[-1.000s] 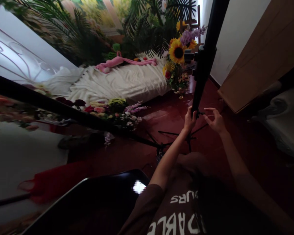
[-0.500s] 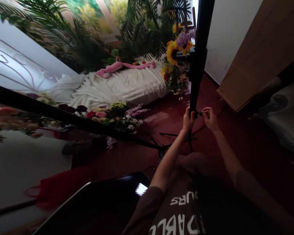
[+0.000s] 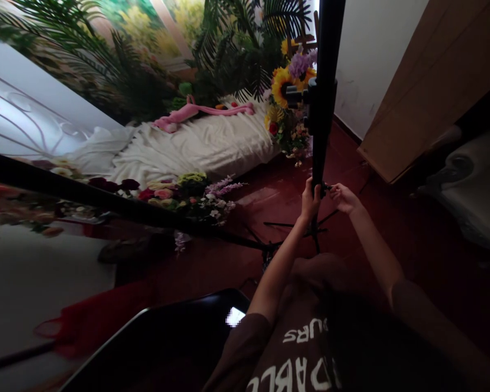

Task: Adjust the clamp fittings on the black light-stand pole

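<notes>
A tall black light stand (image 3: 322, 125) rises from the floor in front of me, its thin legs (image 3: 278, 224) spread at the bottom. My left hand (image 3: 310, 201) is wrapped around its pole low down. Just to the right, my right hand (image 3: 343, 198) pinches a small dark tightening knob (image 3: 326, 187) on the side of the pole. Higher up, another clamp with a protruding knob (image 3: 297, 96) sits on the same stand. The fingertips on the lower knob are small and dim.
A second black pole (image 3: 118, 204) slants across the left. Behind lie a cream-draped bench (image 3: 212, 141) with a pink plush toy (image 3: 188, 112), sunflowers (image 3: 281, 86) and other flowers. A wooden panel (image 3: 396, 109) and a pale carved chair (image 3: 469, 179) stand right. A glossy black surface (image 3: 167, 337) is near me.
The view has shifted slightly, so the scene sits a little further left. My right hand's fingers have turned at the knob, while my left hand keeps its grip on the pole.
</notes>
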### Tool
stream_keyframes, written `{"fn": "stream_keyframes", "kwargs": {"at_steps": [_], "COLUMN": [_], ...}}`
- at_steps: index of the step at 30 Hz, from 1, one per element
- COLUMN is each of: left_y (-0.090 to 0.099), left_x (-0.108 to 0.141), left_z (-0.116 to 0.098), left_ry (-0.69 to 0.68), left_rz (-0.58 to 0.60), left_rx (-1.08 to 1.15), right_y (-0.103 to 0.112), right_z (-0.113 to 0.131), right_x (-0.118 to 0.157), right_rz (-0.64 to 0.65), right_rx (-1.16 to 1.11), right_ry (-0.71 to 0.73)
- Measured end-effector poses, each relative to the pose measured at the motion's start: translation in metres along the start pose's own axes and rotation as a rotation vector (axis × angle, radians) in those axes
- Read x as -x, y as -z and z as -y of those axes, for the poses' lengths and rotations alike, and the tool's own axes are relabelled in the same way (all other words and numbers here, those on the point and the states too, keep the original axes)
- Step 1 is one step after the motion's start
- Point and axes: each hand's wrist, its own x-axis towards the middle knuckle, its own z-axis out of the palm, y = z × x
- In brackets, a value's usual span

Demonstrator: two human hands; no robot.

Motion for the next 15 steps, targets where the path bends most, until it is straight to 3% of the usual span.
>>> {"fn": "stream_keyframes", "kwargs": {"at_steps": [4,8,11,15], "left_y": [0.009,0.044,0.088,0.149], "left_x": [0.005,0.018,0.033,0.049], "left_z": [-0.008,-0.018,-0.029,-0.049], "left_ry": [-0.011,-0.085,-0.187,-0.144], "left_rz": [0.013,-0.069,-0.335,-0.877], "left_rx": [-0.007,-0.134,-0.396,-0.694], "right_y": [0.0,0.005,0.012,0.01], "right_z": [-0.012,-0.031,-0.051,-0.08], "right_x": [0.002,-0.003,-0.012,-0.026], "right_rz": [0.002,-0.12,-0.228,-0.236], "right_rx": [-0.127,-0.181,-0.162,-0.06], "right_ry": [0.073,0.145,0.113,-0.032]}}
